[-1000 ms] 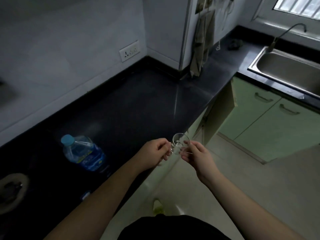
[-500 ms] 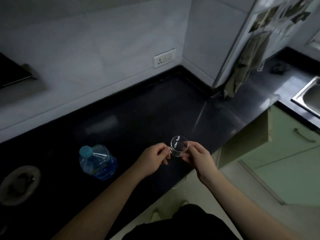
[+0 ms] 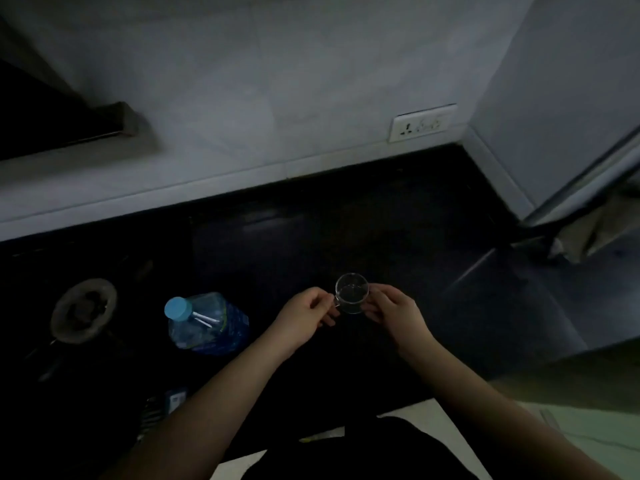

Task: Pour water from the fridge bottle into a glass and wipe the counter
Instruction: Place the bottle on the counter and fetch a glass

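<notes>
Head view. A small, round, clear glass with a thin side handle is held upright between both hands over the dark, glossy worktop. The left hand, fingers curled nearly closed, pinches the handle on the glass's left side; the right hand, loosely curled, presses its fingertips against the glass's right wall. Whether the glass rests on the worktop cannot be told. Well to the left of the left hand stands a transparent plastic bottle with a blue label and light-blue cap. A white wall socket sits on the pale wall behind.
</notes>
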### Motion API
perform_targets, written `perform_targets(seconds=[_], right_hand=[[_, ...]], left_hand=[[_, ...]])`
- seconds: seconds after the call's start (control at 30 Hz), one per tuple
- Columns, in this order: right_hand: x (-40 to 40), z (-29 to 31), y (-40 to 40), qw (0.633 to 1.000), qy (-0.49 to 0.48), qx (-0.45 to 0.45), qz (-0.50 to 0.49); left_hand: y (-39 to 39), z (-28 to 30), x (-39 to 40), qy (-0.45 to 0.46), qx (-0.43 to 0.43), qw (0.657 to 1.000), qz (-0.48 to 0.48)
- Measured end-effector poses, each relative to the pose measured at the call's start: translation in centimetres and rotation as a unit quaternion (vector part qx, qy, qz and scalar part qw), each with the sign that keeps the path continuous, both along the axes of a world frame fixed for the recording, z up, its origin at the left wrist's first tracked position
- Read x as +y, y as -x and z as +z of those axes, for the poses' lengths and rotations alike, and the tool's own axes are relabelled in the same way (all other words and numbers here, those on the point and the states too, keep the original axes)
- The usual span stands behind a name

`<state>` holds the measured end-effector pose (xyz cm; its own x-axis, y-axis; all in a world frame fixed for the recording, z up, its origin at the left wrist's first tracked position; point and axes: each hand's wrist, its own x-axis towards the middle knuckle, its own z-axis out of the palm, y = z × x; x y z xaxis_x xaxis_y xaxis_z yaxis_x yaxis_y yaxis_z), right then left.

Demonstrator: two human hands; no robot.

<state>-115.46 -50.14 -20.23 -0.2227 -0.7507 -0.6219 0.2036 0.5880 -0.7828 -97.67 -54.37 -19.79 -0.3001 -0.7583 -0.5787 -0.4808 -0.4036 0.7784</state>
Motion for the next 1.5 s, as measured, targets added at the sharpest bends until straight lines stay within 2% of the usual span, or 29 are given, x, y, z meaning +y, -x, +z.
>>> perform_targets(seconds=[0.37, 0.73, 1.07, 1.5], right_hand=[[-6.3, -2.2, 0.2, 0.996, -0.047, 0.024, 0.074], [-7.8, -3.6, 0.0, 0.987, -0.075, 0.062, 0.131], [-6.4, -4.0, 0.2, 0.979, -0.091, 0.102, 0.153], [-5.4, -4.6, 0.1, 0.976, -0.123, 0.104, 0.148]], left_hand=[[0.5, -1.4, -3.4, -0.003, -0.014, 0.994, 0.104], [0.7, -4.4, -4.4, -0.006, -0.044, 0.986, 0.159], [1.0, -6.5, -3.4, -0.016, -0.055, 0.988, 0.144], [1.1, -8.0, -2.5, -0.05, -0.069, 0.988, 0.129]])
